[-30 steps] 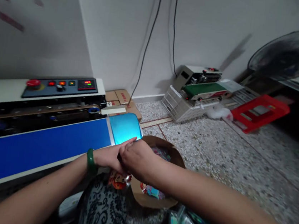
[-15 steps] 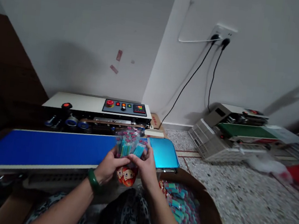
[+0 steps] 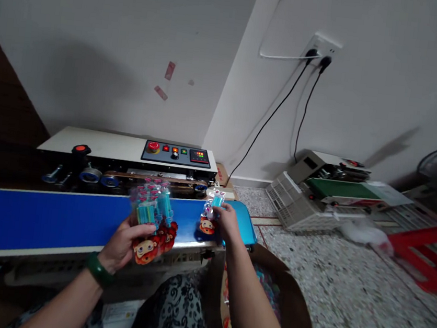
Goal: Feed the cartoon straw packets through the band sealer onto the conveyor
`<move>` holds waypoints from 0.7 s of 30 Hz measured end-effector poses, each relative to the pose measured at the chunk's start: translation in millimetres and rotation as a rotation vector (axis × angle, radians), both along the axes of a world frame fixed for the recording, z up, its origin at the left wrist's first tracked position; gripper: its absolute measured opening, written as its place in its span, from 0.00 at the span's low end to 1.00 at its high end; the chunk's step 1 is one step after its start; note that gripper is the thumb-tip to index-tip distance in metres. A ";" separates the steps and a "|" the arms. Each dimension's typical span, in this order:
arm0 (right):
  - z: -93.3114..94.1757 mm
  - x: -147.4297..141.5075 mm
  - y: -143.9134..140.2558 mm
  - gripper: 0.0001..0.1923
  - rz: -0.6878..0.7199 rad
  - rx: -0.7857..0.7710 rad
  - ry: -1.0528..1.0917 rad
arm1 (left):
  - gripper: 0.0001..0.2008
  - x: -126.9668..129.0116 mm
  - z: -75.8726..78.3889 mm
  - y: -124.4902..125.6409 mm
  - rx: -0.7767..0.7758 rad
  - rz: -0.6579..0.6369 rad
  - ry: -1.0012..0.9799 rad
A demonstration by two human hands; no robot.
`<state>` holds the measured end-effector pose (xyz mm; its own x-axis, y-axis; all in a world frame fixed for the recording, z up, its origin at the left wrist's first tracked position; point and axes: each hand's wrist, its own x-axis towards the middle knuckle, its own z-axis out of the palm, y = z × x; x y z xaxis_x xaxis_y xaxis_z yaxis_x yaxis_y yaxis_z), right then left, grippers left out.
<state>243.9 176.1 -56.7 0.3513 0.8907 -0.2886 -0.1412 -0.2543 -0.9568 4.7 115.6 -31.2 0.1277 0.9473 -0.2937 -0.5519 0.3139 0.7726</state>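
Observation:
My left hand (image 3: 125, 243), with a green bangle at the wrist, is closed on a fanned stack of clear packets (image 3: 152, 214). They hold light-blue sticks and pink pieces, with a red-haired cartoon face at the lower end. To the right, my right hand (image 3: 228, 222) pinches a single packet (image 3: 209, 213) of the same kind by its right edge. That packet is over the right part of the blue conveyor belt (image 3: 57, 222), close to the sealing machine (image 3: 125, 153). Whether it touches the belt I cannot tell.
A box (image 3: 291, 288) of similar packets stands below my right arm. Beyond it are a white crate (image 3: 288, 203), a second machine with a green belt (image 3: 345, 191) and a red stool (image 3: 425, 256). Black cords (image 3: 268, 125) run down from the wall socket.
My hands have moved apart: the left went left with the stack, the right went right with one packet drawn from it. The view has shifted slightly.

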 end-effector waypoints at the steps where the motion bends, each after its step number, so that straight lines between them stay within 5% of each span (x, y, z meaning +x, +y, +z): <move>1: -2.7 3.0 4.9 0.09 0.017 -0.014 0.002 | 0.16 -1.1 0.6 0.4 -0.001 0.005 0.004; 10: -6.2 -9.7 31.8 0.07 0.130 -0.045 -0.058 | 0.22 1.2 1.0 4.8 0.027 0.009 0.032; 13: 12.1 -25.7 14.8 0.13 0.193 0.055 -0.064 | 0.21 3.6 -1.4 6.3 0.042 0.006 0.021; 18: 38.9 -58.9 -34.2 0.19 0.663 0.324 0.013 | 0.18 9.2 -4.1 7.1 0.060 -0.039 0.029; 21: 36.4 -70.8 -45.3 0.16 0.611 0.392 -0.096 | 0.18 15.1 -3.7 5.7 0.030 -0.064 0.021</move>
